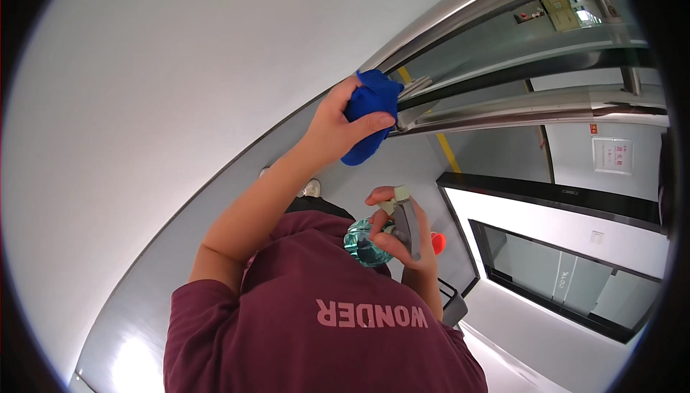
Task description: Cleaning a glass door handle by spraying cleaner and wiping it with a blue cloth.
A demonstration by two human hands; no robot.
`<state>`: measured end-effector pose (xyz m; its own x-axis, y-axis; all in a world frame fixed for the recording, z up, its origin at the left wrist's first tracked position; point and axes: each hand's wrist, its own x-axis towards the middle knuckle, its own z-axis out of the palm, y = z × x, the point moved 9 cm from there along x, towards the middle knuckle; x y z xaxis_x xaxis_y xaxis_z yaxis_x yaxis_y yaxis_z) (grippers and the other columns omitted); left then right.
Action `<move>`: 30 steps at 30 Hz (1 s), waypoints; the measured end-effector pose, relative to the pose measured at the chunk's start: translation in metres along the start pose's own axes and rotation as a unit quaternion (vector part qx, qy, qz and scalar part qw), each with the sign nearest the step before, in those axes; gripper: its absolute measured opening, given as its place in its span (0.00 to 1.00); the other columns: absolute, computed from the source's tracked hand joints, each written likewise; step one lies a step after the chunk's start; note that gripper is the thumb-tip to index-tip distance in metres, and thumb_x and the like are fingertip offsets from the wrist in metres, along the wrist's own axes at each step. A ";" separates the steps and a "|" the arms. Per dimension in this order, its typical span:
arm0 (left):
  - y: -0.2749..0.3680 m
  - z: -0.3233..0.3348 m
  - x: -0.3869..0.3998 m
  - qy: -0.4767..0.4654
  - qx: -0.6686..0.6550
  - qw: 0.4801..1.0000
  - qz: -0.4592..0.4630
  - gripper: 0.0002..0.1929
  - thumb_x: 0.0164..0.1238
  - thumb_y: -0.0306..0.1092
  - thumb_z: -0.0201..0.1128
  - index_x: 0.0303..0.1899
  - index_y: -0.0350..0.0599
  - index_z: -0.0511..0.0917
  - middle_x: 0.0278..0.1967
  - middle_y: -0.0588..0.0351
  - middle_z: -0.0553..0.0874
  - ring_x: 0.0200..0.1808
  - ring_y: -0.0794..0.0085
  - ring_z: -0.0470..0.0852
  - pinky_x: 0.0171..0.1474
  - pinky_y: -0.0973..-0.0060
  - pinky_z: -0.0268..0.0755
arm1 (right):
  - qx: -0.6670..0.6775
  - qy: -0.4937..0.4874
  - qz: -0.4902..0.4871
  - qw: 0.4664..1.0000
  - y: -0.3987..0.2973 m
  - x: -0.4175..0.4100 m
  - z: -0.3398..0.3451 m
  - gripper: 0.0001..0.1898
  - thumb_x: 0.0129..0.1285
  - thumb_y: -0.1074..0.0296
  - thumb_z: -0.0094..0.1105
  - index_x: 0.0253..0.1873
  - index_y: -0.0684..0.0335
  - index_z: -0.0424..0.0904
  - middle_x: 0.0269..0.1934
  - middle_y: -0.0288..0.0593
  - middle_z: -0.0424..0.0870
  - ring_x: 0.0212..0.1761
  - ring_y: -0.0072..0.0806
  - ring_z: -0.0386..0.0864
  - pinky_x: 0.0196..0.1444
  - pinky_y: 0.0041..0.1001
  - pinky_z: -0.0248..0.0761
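Observation:
My left hand (334, 123) grips a bunched blue cloth (372, 99), thumb on top. The cloth is against the near edge of a glass door (485, 48) with metal framing; whether it presses on the glass or the metal frame, I cannot tell. Lower down, in front of my chest, my right hand (418, 247) holds a spray bottle (366, 242). Its body is clear teal plastic, and its grey and cream trigger head (404, 215) points up and away. My fingers curl around the trigger and neck.
A pale wall (161, 69) runs along my left. Polished metal bars (539, 118) cross the door on the right. Beside my right wrist shows a red object (439, 242), with a grey bin-like container (455, 307) below it. A dark-framed window (560, 280) is further right.

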<state>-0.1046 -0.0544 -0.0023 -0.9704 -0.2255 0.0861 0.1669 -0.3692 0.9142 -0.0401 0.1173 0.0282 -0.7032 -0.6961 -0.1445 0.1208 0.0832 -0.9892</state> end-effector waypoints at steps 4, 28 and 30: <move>-0.016 0.000 -0.003 -0.007 0.006 1.000 -0.007 0.24 0.61 0.35 0.76 0.57 0.45 0.77 0.42 0.60 0.85 0.41 0.78 0.84 0.46 0.76 0.79 | 0.013 -0.001 -0.013 1.000 0.000 -0.004 -0.003 0.26 0.55 0.68 0.73 0.58 0.68 0.76 0.52 0.41 0.79 0.34 0.16 0.77 0.38 0.19 0.70; -0.028 -0.003 -0.004 0.017 -0.062 0.997 -0.030 0.25 0.62 0.26 0.73 0.60 0.44 0.75 0.43 0.60 0.84 0.44 0.76 0.84 0.49 0.75 0.78 | 0.000 -0.005 -0.013 1.000 0.002 -0.006 -0.013 0.24 0.56 0.67 0.72 0.57 0.65 0.77 0.51 0.39 0.80 0.33 0.16 0.76 0.38 0.20 0.69; -0.034 -0.005 -0.008 0.029 -0.068 0.996 -0.042 0.25 0.62 0.26 0.73 0.60 0.44 0.74 0.43 0.60 0.84 0.44 0.76 0.84 0.48 0.75 0.79 | 0.006 -0.001 -0.011 1.000 0.002 -0.006 -0.013 0.23 0.56 0.67 0.72 0.56 0.65 0.77 0.51 0.38 0.79 0.33 0.16 0.76 0.38 0.20 0.69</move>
<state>-0.1017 -0.0447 -0.0356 -0.9709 -0.2392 -0.0155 0.1114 -0.5073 0.8545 -0.0442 0.1309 0.0271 -0.7045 -0.6991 -0.1227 0.1139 0.0593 -0.9917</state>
